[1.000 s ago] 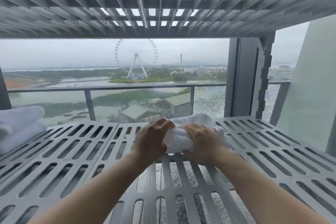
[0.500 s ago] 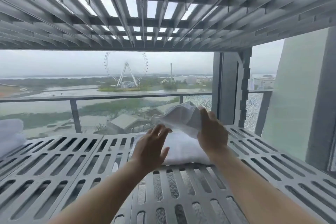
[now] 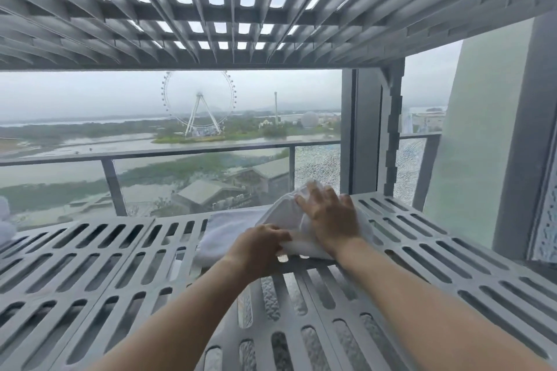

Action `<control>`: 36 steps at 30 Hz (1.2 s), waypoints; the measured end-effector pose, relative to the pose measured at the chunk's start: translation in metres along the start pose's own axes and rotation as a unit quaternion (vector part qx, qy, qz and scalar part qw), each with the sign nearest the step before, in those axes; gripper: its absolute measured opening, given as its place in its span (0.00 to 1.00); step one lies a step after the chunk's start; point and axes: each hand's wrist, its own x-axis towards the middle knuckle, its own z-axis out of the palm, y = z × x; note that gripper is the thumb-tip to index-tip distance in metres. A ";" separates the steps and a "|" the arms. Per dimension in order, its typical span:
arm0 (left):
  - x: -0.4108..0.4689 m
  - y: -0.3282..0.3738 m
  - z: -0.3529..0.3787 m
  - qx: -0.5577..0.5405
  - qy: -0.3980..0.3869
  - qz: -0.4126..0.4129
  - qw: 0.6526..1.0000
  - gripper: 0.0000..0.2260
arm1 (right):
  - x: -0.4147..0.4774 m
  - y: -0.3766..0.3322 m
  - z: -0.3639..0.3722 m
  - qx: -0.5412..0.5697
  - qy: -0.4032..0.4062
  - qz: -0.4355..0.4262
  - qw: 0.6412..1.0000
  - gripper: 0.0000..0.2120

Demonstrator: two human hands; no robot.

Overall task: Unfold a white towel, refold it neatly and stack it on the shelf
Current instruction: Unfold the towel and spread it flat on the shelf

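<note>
**Both hands on the white towel, far side of the slotted shelf**

We find the right hand (image 3: 328, 214) laid flat, palm down, on top of the white towel (image 3: 229, 232), with its fingers spread and extended toward the far edge. It presses on the cloth rather than gripping it. The left hand (image 3: 259, 245) is curled at the towel's near edge, fingers closed over a fold of fabric; we cannot tell how much cloth lies inside that grasp.

The towel lies on the grey slotted shelf (image 3: 90, 265), toward its far side and slightly right of centre. It is partly folded: a flatter layer extends to the left, and a raised, bunched layer sits under the right hand. The surface shows soft creases; its edges are not squared.

Both forearms reach in from the near edge, bare, and converge on the towel. The left wrist sits low, just above the shelf; the right wrist is slightly raised.

At the far left edge, another white towel bundle (image 3: 6, 226) rests on the same shelf, well apart.
</note>
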 end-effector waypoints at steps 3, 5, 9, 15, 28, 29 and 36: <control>-0.014 -0.015 -0.007 0.003 0.007 -0.023 1.000 0.15 | 0.006 0.003 -0.002 -0.002 0.013 0.069 0.998 0.26; -0.028 -0.028 -0.008 0.032 0.020 -0.024 0.999 0.14 | 0.007 0.007 -0.005 0.003 0.002 0.135 0.991 0.30; -0.045 -0.035 -0.010 0.022 0.054 -0.020 0.998 0.11 | 0.011 0.013 -0.011 0.024 -0.013 0.201 0.979 0.42; -0.027 -0.031 -0.008 -0.106 -0.021 -0.063 0.992 0.21 | 0.002 0.010 -0.010 -0.039 0.101 -0.142 0.984 0.40; -0.020 -0.033 0.015 -0.011 -0.118 -0.073 0.990 0.26 | 0.013 0.032 -0.008 -0.069 -0.116 0.134 0.982 0.32; -0.021 -0.033 0.014 -0.008 -0.117 -0.074 0.990 0.26 | 0.014 0.035 -0.008 -0.054 -0.121 0.154 0.979 0.32; -0.016 -0.029 0.004 -0.044 -0.076 -0.115 0.989 0.15 | 0.012 0.029 -0.009 0.051 -0.096 0.171 0.979 0.16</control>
